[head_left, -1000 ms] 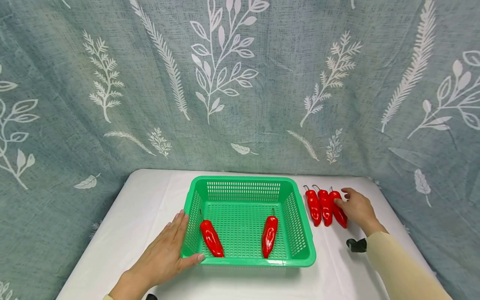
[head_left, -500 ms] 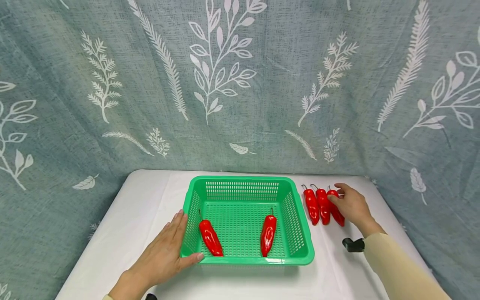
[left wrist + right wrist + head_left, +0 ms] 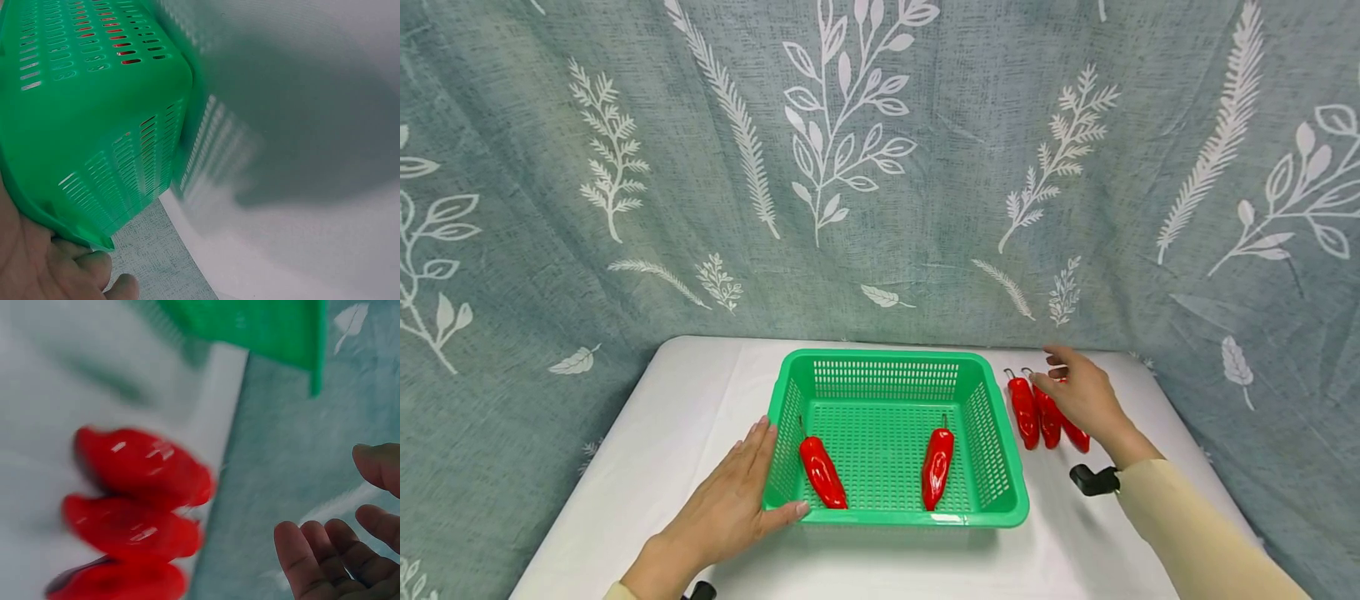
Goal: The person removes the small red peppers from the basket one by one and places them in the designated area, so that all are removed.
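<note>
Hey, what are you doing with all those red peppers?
A person has their left hand resting against the left side of a green basket, its thumb at the front rim. Two red peppers lie inside, apart from each other. Three more peppers lie side by side on the white table, to the right of the basket. The right hand is above those three, fingers spread and holding nothing.
</note>
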